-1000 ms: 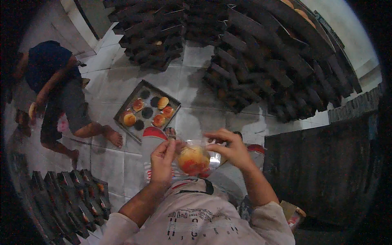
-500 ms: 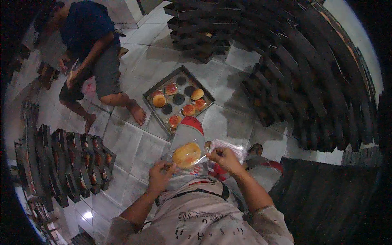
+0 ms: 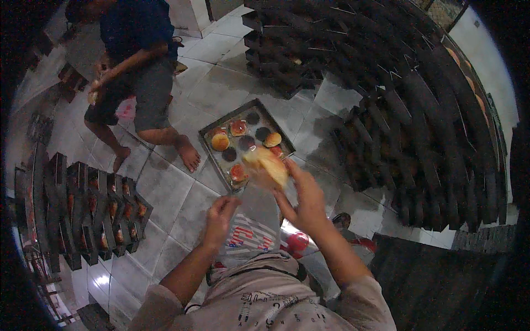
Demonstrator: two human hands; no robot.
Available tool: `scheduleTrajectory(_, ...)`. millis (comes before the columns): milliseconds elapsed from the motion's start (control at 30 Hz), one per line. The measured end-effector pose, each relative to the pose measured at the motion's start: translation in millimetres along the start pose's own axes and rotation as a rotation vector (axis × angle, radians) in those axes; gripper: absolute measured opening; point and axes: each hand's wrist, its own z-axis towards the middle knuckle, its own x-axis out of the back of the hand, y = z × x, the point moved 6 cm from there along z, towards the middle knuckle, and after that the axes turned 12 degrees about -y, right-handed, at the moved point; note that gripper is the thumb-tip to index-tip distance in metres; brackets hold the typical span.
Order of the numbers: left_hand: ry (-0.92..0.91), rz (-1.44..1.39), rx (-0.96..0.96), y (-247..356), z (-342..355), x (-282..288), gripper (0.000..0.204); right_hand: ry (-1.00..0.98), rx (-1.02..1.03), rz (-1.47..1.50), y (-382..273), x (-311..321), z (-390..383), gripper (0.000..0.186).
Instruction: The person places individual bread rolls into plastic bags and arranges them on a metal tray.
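Observation:
My right hand (image 3: 306,201) has its fingers and thumb around the right end of a golden bun (image 3: 268,168), blurred by motion, above the near side of a dark square baking tray (image 3: 218,168). My left hand (image 3: 221,218) is closed near my lap, fingertips pinched together; what they hold, if anything, I cannot make out. In the tray, several buns lie between dark round spots, among them a plain golden bun (image 3: 220,142) and a red-topped bun (image 3: 238,128). The bun in my hand hides part of the tray.
Another person (image 3: 135,71) sits at the far left, a bare foot (image 3: 187,153) beside the tray. Stacked dark trays (image 3: 102,215) holding buns stand at the left. More tray stacks (image 3: 408,143) rise at the right. A striped printed sheet (image 3: 251,234) lies over my lap.
The bun in clear wrap moved from between my hands over my lap forward to the tray, with my right hand. My left hand no longer touches it. The other person's hands shifted.

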Motion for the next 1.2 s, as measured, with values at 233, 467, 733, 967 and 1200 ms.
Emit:
scheduleTrajectory(233, -0.648, 1.017, -0.200, -26.4, 28.5, -163.0, 0.026, -0.034, -0.193, -0.306, 67.7, -50.3, 38.4, 0.057)
scheduleTrajectory(467, -0.648, 1.477, -0.584, -134.3, 15.8, -210.7, 0.020, -0.228, -0.510, -0.059, 114.9, 9.3, -112.6, 0.046)
scheduleTrajectory(733, -0.782, 1.054, -0.704, 13.8, -15.7, -203.3, 0.023, -0.335, -0.466, -0.093, 112.9, 11.7, -166.2, 0.035)
scheduleTrajectory(967, -0.645, 0.437, 0.365, 21.4, 55.9, -139.2, 0.027, -0.389, -0.495, 0.657, 175.4, -2.2, -74.4, 0.027)
scheduleTrajectory(1200, -0.229, 0.867, -0.101, -10.2, 125.9, -87.8, 0.020, -0.082, -1.015, 1.199, 385.8, -128.3, -0.8, 0.035)
